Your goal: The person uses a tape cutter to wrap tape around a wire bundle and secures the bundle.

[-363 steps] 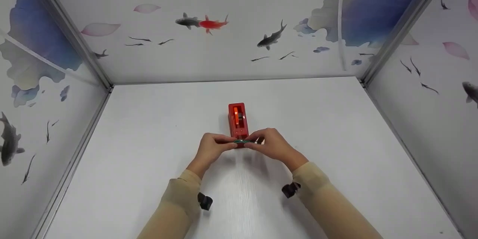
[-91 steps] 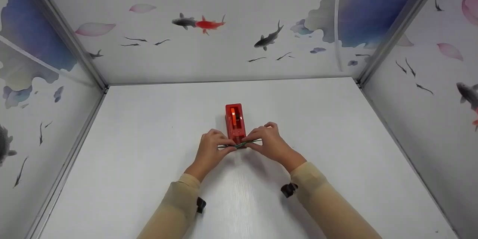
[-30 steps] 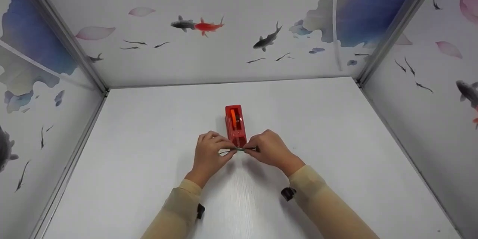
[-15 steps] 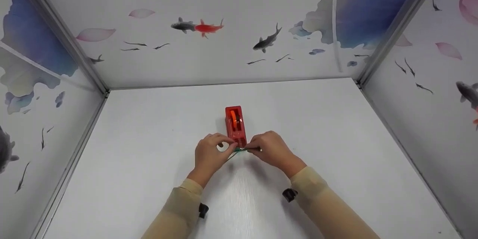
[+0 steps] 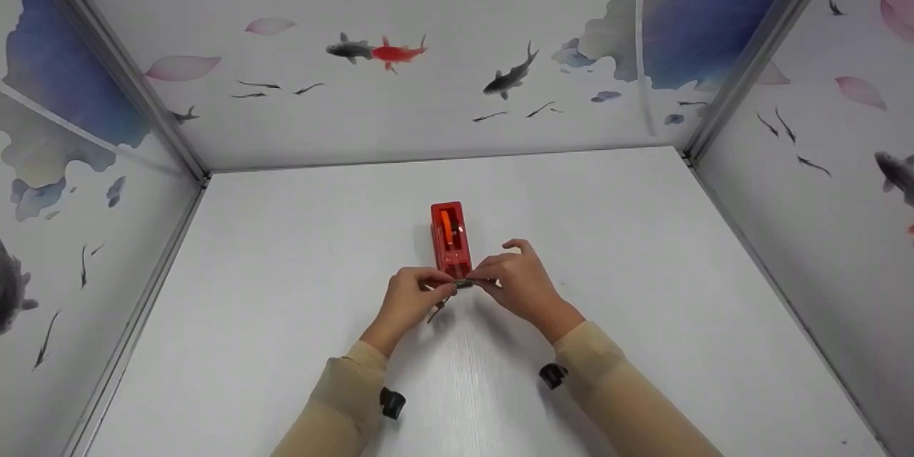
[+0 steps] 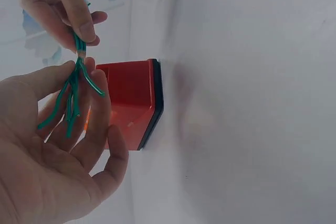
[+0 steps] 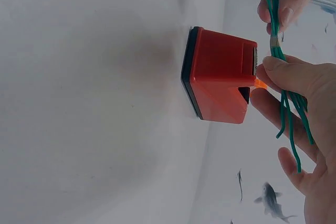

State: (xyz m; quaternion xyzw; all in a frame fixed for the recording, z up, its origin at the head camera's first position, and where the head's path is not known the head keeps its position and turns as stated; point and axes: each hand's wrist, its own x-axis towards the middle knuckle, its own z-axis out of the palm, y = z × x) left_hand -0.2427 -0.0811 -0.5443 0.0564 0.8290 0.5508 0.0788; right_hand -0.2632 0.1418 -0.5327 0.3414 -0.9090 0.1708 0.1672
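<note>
A bundle of thin green wires [image 6: 72, 98] is held between my two hands, just in front of the red tape dispenser [image 5: 438, 246]. Around its middle runs a narrow band of tape [image 7: 274, 41]. My left hand [image 5: 407, 300] pinches the bundle on one side of this band, with loose wire ends fanning over its fingers in the left wrist view. On the other side my right hand [image 5: 525, 285] pinches it between thumb and fingertips, one finger lifted away. In the right wrist view several wire ends splay out past the right thumb [image 7: 291, 77].
The tape dispenser stands on the white table [image 5: 285, 243], holding an orange roll [image 5: 447, 227] and showing a toothed cutting edge [image 7: 255, 61] towards me. Panels printed with fish and petals [image 5: 443, 107] enclose the table at the back and both sides.
Over the last half second my left fingers have drawn together on the bundle, and one right finger has lifted. Wire ends now hang below my left hand. The tape dispenser has stayed in place.
</note>
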